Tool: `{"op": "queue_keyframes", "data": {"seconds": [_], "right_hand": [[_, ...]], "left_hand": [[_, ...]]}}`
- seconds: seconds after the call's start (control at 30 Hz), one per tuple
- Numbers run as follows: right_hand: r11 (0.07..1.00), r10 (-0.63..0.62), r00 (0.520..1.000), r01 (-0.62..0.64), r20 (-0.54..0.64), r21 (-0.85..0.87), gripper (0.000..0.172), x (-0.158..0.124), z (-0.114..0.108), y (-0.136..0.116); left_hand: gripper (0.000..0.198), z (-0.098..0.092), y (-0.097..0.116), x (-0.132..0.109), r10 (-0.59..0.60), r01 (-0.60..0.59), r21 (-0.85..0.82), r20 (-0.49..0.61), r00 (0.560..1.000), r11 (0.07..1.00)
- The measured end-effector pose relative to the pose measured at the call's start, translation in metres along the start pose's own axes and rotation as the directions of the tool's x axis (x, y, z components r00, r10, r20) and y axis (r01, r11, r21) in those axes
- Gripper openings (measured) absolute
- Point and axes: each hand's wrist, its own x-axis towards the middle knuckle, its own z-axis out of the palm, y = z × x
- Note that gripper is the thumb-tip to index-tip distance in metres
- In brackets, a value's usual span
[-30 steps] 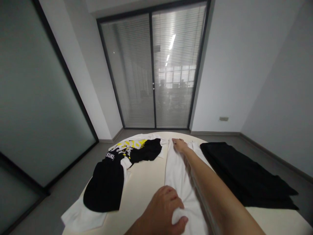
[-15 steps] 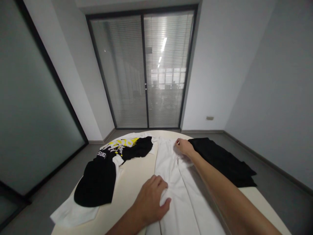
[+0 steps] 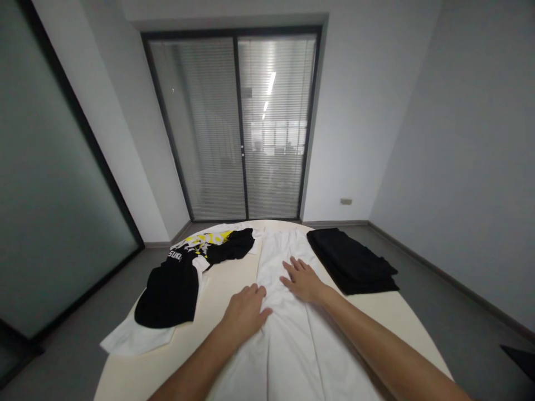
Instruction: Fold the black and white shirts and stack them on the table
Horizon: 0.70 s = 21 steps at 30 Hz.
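White trousers (image 3: 288,334) lie lengthwise along the middle of the table, slightly wrinkled, with the waist at the far end. My left hand (image 3: 246,313) rests on their left edge, its fingers bent and its thumb apart. Across the upper part of the trousers my right hand (image 3: 303,280) lies flat with spread fingers. Neither hand grips the cloth visibly.
A black garment (image 3: 349,260) lies folded at the table's right edge. On the left is a black, white and yellow printed garment (image 3: 171,295), with white cloth (image 3: 140,341) under it. The pale table (image 3: 225,273) has a rounded far edge. Glass doors (image 3: 240,128) stand beyond.
My right hand has come from the far right edge of the trousers nearer and inward, and its fingers have spread. My left hand has moved slightly forward along the left edge. The view has shifted a little.
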Motion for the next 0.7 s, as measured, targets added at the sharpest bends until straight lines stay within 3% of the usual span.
{"op": "queue_keyframes", "data": {"seconds": [0.07, 0.17, 0.4, 0.57, 0.7], "right_hand": [[0.998, 0.067, 0.998, -0.067, 0.008, 0.001, 0.07, 0.004, 0.002, -0.003], [0.996, 0.077, 0.996, -0.079, 0.054, 0.04, 0.073, 0.004, 0.0, -0.005], [0.997, -0.032, 0.995, 0.026, 0.09, 0.074, 0.081, -0.029, 0.004, -0.009], [0.994, -0.069, 0.997, 0.066, 0.032, 0.09, 0.081, -0.041, 0.006, -0.009], [0.985, -0.125, 0.991, 0.13, -0.049, 0.112, 0.075, -0.045, 0.001, -0.011]], "left_hand": [[0.033, -0.005, 0.0, -0.002, -0.075, 0.075, 0.02, 0.01, 0.997, 0.997], [0.045, -0.017, -0.003, -0.02, -0.133, 0.132, 0.014, 0.108, 0.985, 0.991], [0.058, -0.032, -0.013, -0.067, -0.058, 0.067, -0.018, 0.329, 0.943, 0.998], [0.05, -0.052, -0.011, -0.081, 0.017, 0.002, -0.06, 0.324, 0.946, 0.998], [0.05, -0.068, 0.006, -0.081, 0.12, -0.069, -0.166, 0.322, 0.939, 0.984]]}}
